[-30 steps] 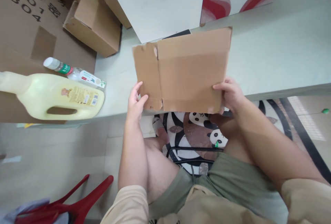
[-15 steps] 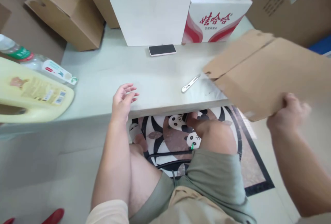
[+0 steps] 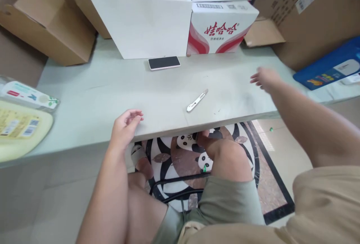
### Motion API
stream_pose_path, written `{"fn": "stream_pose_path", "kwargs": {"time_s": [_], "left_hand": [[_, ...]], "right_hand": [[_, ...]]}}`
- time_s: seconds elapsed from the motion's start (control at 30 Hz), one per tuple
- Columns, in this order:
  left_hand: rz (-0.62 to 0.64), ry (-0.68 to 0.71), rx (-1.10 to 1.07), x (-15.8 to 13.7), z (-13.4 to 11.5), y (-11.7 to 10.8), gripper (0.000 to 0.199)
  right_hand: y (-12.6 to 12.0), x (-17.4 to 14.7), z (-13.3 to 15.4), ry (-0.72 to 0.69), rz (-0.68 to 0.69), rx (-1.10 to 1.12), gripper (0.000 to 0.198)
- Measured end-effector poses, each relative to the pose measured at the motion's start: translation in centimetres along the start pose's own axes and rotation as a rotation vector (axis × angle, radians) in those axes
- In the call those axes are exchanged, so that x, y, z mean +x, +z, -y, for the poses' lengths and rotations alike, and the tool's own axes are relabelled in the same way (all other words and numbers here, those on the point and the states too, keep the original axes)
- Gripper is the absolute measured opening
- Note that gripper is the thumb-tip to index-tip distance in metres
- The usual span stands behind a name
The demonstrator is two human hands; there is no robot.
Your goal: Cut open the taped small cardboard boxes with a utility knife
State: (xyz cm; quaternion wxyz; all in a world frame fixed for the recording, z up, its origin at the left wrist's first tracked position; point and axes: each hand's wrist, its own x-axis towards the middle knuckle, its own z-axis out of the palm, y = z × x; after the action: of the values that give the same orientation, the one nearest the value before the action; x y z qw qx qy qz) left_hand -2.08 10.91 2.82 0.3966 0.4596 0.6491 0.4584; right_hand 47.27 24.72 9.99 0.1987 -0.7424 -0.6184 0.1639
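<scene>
The knife is white, the phone black-faced.

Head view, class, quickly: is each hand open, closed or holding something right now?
Left hand: loosely open, holding nothing, at the table edge.
Right hand: open, slightly blurred, nothing visible in it.

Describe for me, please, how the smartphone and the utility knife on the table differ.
The smartphone is a broad rectangle; the utility knife is long and slim. The smartphone shows a black face with a pale rim, while the utility knife looks mostly white. The smartphone lies by the white box, whereas the utility knife slants nearer the front edge. Both lie on the table.
</scene>
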Motion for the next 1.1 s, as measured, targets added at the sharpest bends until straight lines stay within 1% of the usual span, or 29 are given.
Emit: {"fn": "stream_pose_path", "kwargs": {"time_s": [0.07,0.1,0.17,0.2,0.27,0.37,0.47,0.53,0.57,0.63,0.7,0.73,0.8,0.93,0.97,1.03,1.1], "left_hand": [[0.035,0.016,0.008,0.1,0.0,0.2,0.03],[0.051,0.023,0.009,0.1,0.0,0.3,0.03],[0.075,0.033,0.013,0.1,-0.1,0.5,0.03],[0.083,0.04,0.015,0.0,-0.2,0.6,0.03],[0.095,0.062,0.014,-0.2,-0.3,0.7,0.03],[0.094,0.095,0.005,-1.0,-0.5,0.4,0.028],[0.061,0.119,-0.002,-2.1,-0.7,-0.5,0.025],[0.063,0.129,0.006,-2.8,-0.8,-1.6,0.023],[0.068,0.14,0.008,-3.1,-0.9,-2.1,0.023],[0.058,0.152,-0.005,-3.5,-1.1,-3.3,0.022],[0.044,0.162,-0.02,-3.7,-1.2,-4.3,0.022],[0.04,0.164,-0.027,-3.7,-1.3,-4.7,0.022],[0.034,0.168,-0.038,-3.7,-1.4,-5.2,0.023],[0.03,0.208,-0.06,-3.5,-1.4,-5.2,0.022],[0.03,0.22,-0.058,-3.4,-1.3,-5.1,0.021],[0.03,0.229,-0.053,-3.1,-1.1,-5.1,0.02],[0.036,0.216,-0.054,-2.8,-1.0,-5.4,0.019]], "right_hand": [[3.9,-2.4,1.5,0.062,0.079,-0.103,0.033],[5.6,-3.7,2.7,0.051,0.128,-0.135,0.034],[8.6,-6.3,5.4,-0.034,0.25,-0.171,0.047],[9.7,-7.3,7.0,-0.079,0.306,-0.187,0.05],[11.5,-8.8,9.8,-0.148,0.379,-0.233,0.047],[12.9,-9.7,12.9,-0.172,0.397,-0.34,0.041],[12.9,-10.1,14.5,-0.167,0.374,-0.434,0.029],[12.6,-10.2,15.4,-0.186,0.353,-0.449,0.019],[12.6,-10.2,16.0,-0.199,0.337,-0.439,0.018],[13.0,-9.9,17.5,-0.232,0.306,-0.379,0.028],[14.0,-9.4,19.8,-0.27,0.289,-0.287,0.04],[14.8,-9.1,21.1,-0.293,0.287,-0.238,0.043],[16.6,-8.3,24.4,-0.342,0.299,-0.156,0.04],[20.4,-6.8,32.9,-0.41,0.294,-0.096,0.009],[21.2,-6.7,35.3,-0.408,0.283,-0.091,0.008],[22.8,-6.5,40.1,-0.4,0.267,-0.059,0.018],[24.3,-6.2,44.7,-0.434,0.271,0.005,0.024]]}}
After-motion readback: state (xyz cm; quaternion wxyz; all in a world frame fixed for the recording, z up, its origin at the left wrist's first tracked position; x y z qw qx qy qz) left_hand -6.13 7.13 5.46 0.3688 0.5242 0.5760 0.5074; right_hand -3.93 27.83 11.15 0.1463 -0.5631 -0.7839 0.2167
